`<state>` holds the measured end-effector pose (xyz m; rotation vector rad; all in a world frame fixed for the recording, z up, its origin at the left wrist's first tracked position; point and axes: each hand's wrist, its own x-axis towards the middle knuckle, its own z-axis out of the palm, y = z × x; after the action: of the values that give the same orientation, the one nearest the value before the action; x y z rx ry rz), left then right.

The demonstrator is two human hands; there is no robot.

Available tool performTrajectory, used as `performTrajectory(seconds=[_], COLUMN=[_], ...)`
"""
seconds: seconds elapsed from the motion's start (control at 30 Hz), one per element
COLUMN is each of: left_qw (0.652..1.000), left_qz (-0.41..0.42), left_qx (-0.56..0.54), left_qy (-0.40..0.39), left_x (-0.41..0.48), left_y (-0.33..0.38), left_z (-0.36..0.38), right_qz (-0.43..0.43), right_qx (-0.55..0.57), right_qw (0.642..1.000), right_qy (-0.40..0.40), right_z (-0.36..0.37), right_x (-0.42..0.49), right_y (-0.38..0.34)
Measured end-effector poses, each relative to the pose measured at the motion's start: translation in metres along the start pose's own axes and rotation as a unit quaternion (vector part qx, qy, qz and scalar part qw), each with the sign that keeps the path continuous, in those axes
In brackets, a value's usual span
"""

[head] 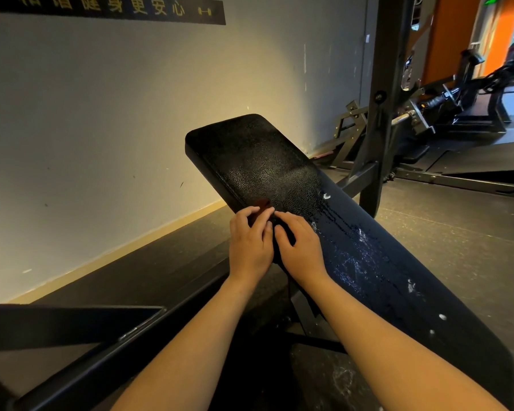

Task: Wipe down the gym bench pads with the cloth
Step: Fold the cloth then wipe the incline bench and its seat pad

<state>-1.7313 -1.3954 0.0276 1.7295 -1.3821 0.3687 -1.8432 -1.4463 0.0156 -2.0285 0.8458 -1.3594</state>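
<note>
Your two hands sit close together at the left edge of the inclined bench pad [258,161], about halfway along its length. Your right hand [298,247] has its fingers curled and its thumb tucked in over a dark bunch, which I take to be the cloth [276,250]. It is nearly the same black as the vinyl, so its outline is hard to make out. Your left hand [250,241] lies just beside it with the fingers bent down onto the pad's edge, over a small reddish patch [263,203]. I cannot tell whether those fingers pinch the cloth or only press on it.

Working with both hands at the rim makes sense. The edge curves away from you, and a second hand keeps the cloth from slipping off the side.

Wet streaks [339,226] and white flecks [361,235] run along the pad's middle and right side toward its near end, so that stretch looks sprayed but not yet wiped. The far end near the wall [101,129] looks drier and duller.

A dark rack upright [383,114] stands off the pad's right side, well apart from your hands, with more machines behind it on the rubber floor [457,226].
</note>
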Motion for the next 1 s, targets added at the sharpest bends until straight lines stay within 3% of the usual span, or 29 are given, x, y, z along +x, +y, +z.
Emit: performTrajectory(seconds=[0.43, 0.57, 0.7, 0.83, 1.0], left_qw=[0.969, 0.959, 0.967, 0.990, 0.996], left_qz=[-0.112, -0.114, -0.092, -0.066, -0.048], left_qx=[-0.208, -0.249, -0.230, -0.113, -0.050], left_qy=[-0.070, -0.067, -0.061, -0.055, -0.063], left_x=[-0.013, -0.007, 0.004, 0.022, 0.030], left_y=[0.027, 0.026, 0.023, 0.014, -0.005], left_z=[-0.019, -0.026, -0.034, -0.029, -0.011], right_qz=[0.098, 0.065, 0.010, 0.017, -0.001], right_qx=[0.169, 0.162, 0.084, 0.008, -0.094], right_qw=[0.977, 0.982, 0.996, 0.999, 0.993], right_qy=[-0.083, -0.074, -0.033, 0.030, -0.067], right_z=[-0.017, -0.012, -0.007, -0.008, 0.016], right_x=[-0.014, -0.003, 0.018, 0.050, 0.061], right_y=[-0.030, -0.039, -0.043, -0.035, -0.020])
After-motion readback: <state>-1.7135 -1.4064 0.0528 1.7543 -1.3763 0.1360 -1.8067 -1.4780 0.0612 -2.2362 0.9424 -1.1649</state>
